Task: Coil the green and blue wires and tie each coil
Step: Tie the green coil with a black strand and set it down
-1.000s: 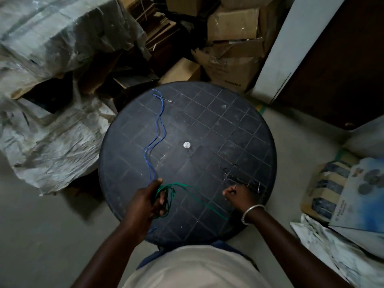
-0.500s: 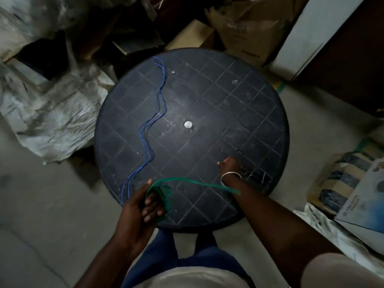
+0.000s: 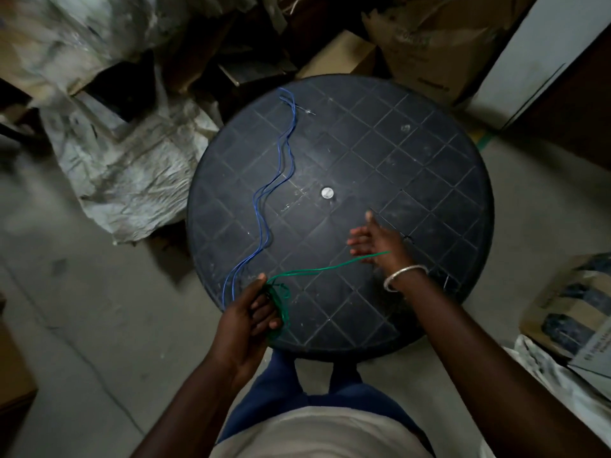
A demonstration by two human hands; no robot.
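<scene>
Left hand (image 3: 253, 312) sat nearest, at the table's near-left rim, fingers curled around a small bundle of green wire (image 3: 279, 300) loops – clenched on the coil. From that bundle the free tail ran up and to the right, long axis roughly left-to-right and rising slightly, ending at the right hand (image 3: 377, 241). That hand was spread, fingers extended, palm turned left; the tail tip crossed in front of its fingers. Couldn't tell if it was pinching the tail or just touching it – looked released to me.

Key relation, as I judged it: the loose tail lay right of the coil, so the right hand was the nearer one to feed the next wrap; the left only had to hold the loops steady. Green coil looked partly wound, not tied.

Green wire: thin, springy, glossy insulation, holding a shallow arc in the air.

Further out, blue wire (image 3: 271, 200) lay untouched on the left half of the round table (image 3: 429, 180): several thin strands, wavy, long axis near-to-far, near ends over the rim beside the left hand. Tabletop was dark plastic, matte, scuffed, moulded diagonal grid.
</scene>
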